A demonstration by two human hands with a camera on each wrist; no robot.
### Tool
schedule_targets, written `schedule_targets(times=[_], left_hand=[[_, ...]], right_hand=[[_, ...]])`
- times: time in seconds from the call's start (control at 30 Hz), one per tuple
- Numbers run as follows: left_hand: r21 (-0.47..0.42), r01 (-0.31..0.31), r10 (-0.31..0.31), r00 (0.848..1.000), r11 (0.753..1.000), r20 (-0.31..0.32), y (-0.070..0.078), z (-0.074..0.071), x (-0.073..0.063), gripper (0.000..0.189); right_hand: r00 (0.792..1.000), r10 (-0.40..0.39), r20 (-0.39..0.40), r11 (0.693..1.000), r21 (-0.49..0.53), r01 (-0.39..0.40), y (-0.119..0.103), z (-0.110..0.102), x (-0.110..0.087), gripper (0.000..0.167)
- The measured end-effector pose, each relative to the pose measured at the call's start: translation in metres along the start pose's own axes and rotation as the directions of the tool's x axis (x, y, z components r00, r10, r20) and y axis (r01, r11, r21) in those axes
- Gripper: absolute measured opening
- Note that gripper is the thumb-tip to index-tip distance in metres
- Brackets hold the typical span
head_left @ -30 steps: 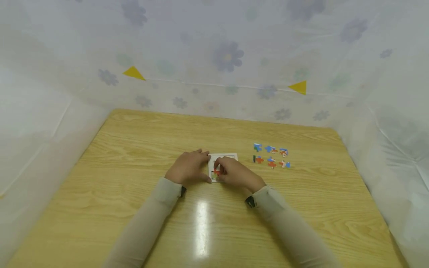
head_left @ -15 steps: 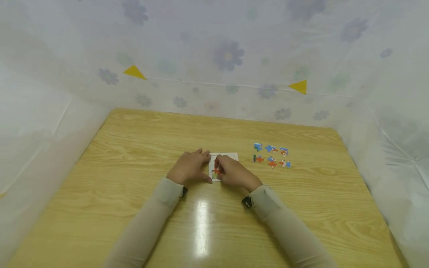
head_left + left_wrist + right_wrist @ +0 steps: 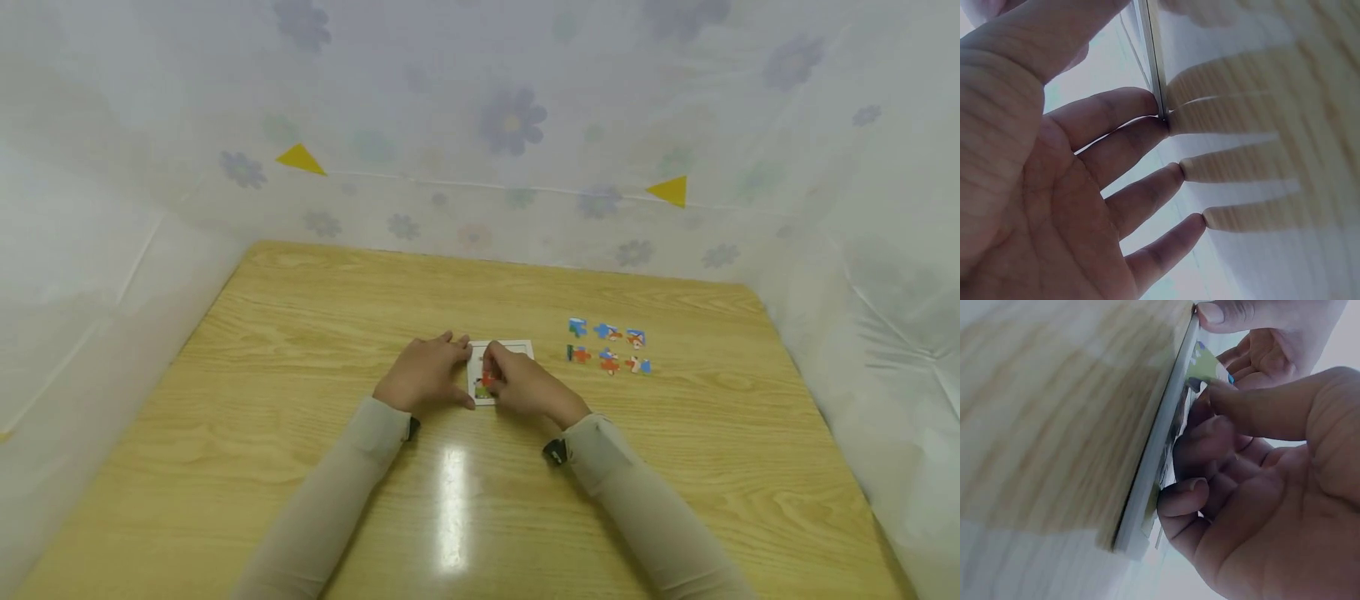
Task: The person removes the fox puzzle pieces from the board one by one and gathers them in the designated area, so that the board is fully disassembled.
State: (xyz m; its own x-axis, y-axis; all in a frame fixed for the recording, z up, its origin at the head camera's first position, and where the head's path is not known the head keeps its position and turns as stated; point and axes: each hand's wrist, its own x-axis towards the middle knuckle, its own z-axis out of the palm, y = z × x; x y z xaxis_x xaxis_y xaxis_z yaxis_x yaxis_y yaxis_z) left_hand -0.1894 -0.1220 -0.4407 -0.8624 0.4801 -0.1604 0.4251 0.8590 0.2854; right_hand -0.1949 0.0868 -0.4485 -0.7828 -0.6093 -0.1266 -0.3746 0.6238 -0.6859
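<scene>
A small white puzzle tray (image 3: 513, 343) lies on the wooden table between both hands. My left hand (image 3: 423, 372) rests beside its left edge, fingers stretched and thumb near the lower corner. In the left wrist view, fingertips (image 3: 1159, 122) touch the tray's edge and the tabletop. Over the tray, my right hand (image 3: 528, 385) pinches a red puzzle piece (image 3: 486, 379) near the tray's lower left. The right wrist view shows a green puzzle piece (image 3: 1205, 365) by the tray rim (image 3: 1159, 440); the curled right fingers hide much of the tray's inside.
Several loose blue and red puzzle pieces (image 3: 609, 332) lie in two rows right of the tray. Flower-patterned white sheeting (image 3: 465, 208) encloses the table (image 3: 337, 308) at the back and sides. Two yellow triangles (image 3: 302, 159) mark the back sheet.
The right hand's fingers have shifted slightly over the tray's lower left, still on the red puzzle piece. The left hand stays at the tray's edge, and the loose pieces have not moved.
</scene>
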Motion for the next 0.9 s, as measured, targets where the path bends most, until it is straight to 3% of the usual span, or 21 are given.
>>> schedule_targets(times=[0.2,0.57,0.7,0.9], left_hand=[[0.002,-0.004,0.004,1.000,1.000,0.002,-0.001,0.000,0.000,0.090],[0.019,0.002,-0.002,1.000,1.000,-0.003,-0.004,-0.001,0.000,0.091],[0.017,-0.004,0.004,1.000,1.000,-0.008,-0.004,-0.002,-0.001,0.090],[-0.007,-0.022,0.022,1.000,1.000,0.001,0.000,-0.003,-0.002,0.088]], right_hand=[[1.000,-0.011,-0.004,1.000,0.010,0.011,0.002,-0.001,-0.003,0.017],[0.992,-0.077,-0.095,0.988,0.128,0.089,0.012,-0.014,-0.013,0.015],[0.992,-0.107,-0.069,0.982,0.146,0.117,0.016,-0.010,-0.009,0.016],[0.997,-0.079,-0.004,0.986,0.148,0.079,0.013,-0.007,-0.006,0.017]])
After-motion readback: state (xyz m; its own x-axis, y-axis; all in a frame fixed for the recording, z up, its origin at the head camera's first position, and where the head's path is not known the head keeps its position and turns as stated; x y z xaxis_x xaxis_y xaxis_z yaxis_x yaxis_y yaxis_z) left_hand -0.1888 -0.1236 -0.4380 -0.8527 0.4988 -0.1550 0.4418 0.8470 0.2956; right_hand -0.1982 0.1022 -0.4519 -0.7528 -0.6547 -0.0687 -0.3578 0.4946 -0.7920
